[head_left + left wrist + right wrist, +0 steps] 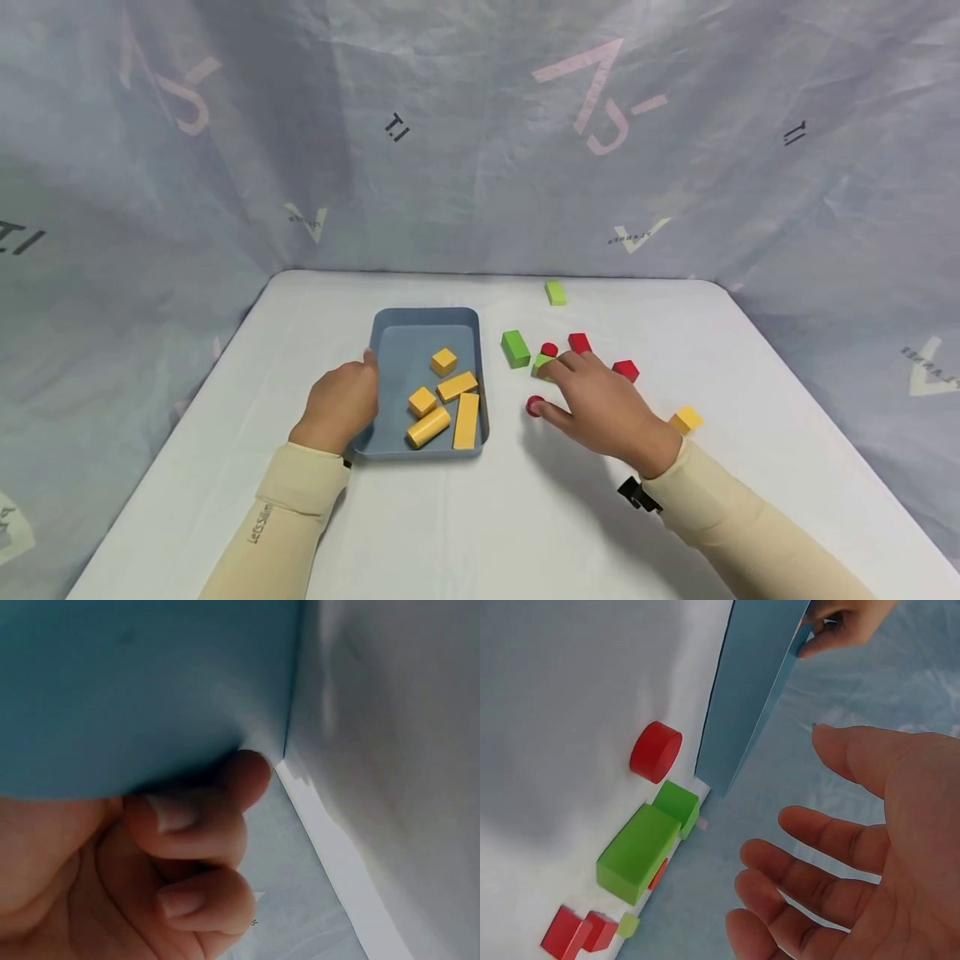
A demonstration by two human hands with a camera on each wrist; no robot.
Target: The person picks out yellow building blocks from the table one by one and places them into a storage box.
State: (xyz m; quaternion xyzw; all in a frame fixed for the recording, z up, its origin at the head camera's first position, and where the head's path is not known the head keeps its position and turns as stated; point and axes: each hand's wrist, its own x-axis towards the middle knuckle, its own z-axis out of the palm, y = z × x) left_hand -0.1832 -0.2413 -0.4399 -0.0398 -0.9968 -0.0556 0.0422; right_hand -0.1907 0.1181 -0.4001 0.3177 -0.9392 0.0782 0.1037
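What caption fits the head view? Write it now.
Left hand holds a tray of yellow blocks; right hand hovers near red and green blocks.

Tray (397,350) looks like smooth matt plastic, yellow blocks (466,421) seem pretty smooth too, and the far backdrop (465,183) is kinda wrinkly sheeting.
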